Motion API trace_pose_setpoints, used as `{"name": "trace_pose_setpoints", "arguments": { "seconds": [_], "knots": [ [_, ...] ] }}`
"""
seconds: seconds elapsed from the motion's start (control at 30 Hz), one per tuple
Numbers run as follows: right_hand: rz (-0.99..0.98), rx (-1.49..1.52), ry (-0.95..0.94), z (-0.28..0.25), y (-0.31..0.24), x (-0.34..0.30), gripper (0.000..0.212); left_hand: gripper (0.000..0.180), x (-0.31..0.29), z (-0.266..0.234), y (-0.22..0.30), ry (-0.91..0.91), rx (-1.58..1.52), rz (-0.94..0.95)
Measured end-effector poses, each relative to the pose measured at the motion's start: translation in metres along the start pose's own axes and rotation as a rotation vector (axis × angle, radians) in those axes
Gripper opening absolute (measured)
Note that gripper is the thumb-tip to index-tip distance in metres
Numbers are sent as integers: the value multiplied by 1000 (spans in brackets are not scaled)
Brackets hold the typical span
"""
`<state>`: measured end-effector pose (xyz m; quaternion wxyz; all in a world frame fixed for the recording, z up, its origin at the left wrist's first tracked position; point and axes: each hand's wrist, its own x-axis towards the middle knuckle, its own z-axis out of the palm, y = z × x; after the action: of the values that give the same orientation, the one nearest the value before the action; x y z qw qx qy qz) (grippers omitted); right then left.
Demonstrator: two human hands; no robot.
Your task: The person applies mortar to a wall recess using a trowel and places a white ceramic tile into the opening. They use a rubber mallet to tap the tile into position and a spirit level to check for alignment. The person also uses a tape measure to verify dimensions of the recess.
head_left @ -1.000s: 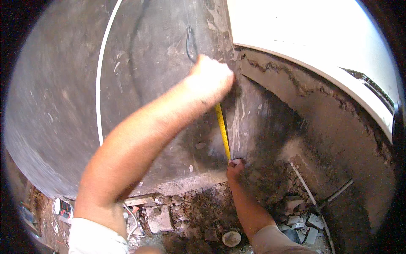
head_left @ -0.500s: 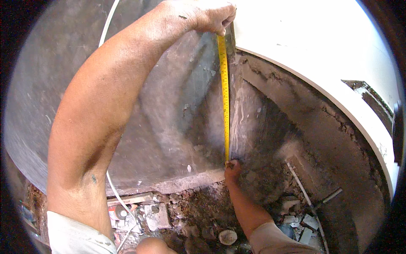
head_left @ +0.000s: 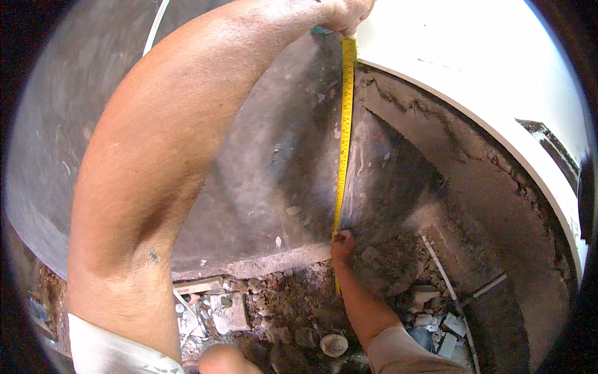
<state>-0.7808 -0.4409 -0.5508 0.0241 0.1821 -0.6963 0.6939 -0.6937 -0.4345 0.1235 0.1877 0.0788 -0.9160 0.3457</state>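
Observation:
A yellow measuring tape (head_left: 346, 118) is stretched along the grey plastered corner, between my two hands. At the top, my left hand (head_left: 354, 15) is closed on its upper end, beside the edge of a white wall surface (head_left: 448, 37); part of that hand is cut off by the picture's rim. Lower down, my right hand (head_left: 342, 244) pinches the tape near the bottom of the grey wall (head_left: 261, 187). A short length of tape shows below that hand, next to my forearm. Whatever case the tape has is hidden.
Rubble and soil cover the ground, with a broken white block (head_left: 229, 313) and a round pale object (head_left: 334, 345) among them. Thin white pipes (head_left: 445, 274) stand at the right. A white cable (head_left: 156, 28) hangs at upper left. My knee (head_left: 223, 359) shows below.
My left hand has moved up and to the right with the tape's upper end, so the tape now leans rightward. My right hand stays almost in place; some tape now shows below it.

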Motion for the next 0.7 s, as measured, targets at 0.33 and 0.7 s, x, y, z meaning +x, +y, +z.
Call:
{"name": "trace_pose_setpoints", "arguments": {
  "seconds": [0.33,0.7],
  "knots": [
    [-8,58,51,14,30,2,21,26,14,24,-5,119,59,-62],
    [-75,84,70,12,32,4,21,25,11,31,-8,186,17,-86]
  ]
}}
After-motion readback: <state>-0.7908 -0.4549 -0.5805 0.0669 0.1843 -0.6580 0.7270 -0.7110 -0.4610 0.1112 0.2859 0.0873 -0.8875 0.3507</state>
